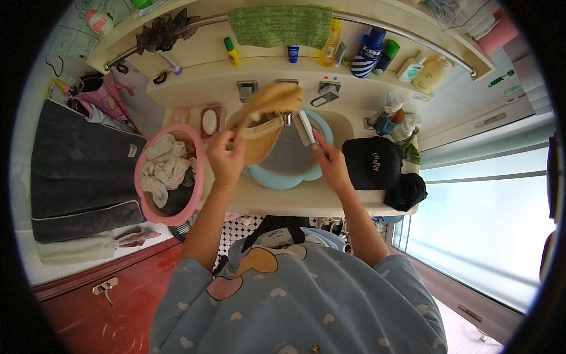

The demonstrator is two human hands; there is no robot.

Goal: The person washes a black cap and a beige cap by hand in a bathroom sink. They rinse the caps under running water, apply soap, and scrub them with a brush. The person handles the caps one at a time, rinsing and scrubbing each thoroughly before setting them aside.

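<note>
A tan cap (261, 148), with its inner band showing and its upper part blurred, hangs from my left hand (227, 152). The cap is over the left side of a light-blue basin (283, 180) that stands in the sink and holds greyish water. In my right hand (329, 159) is a white-handled scrub brush (307, 127). Its pale bristles face left towards the cap, and I see a gap between them. Behind the cap the faucet spout (288, 119) is partly hidden. To the right of my right hand a black cap (371, 163) bearing writing lies on the counter.
At the left a pink basin (200, 177) holds crumpled clothes, near a soap dish with white soap (209, 122). A faucet handle (327, 93) stands behind the sink. Bottles (367, 53) line the back ledge under a rail with a green towel (281, 26). Black cloth (406, 192) lies front right.
</note>
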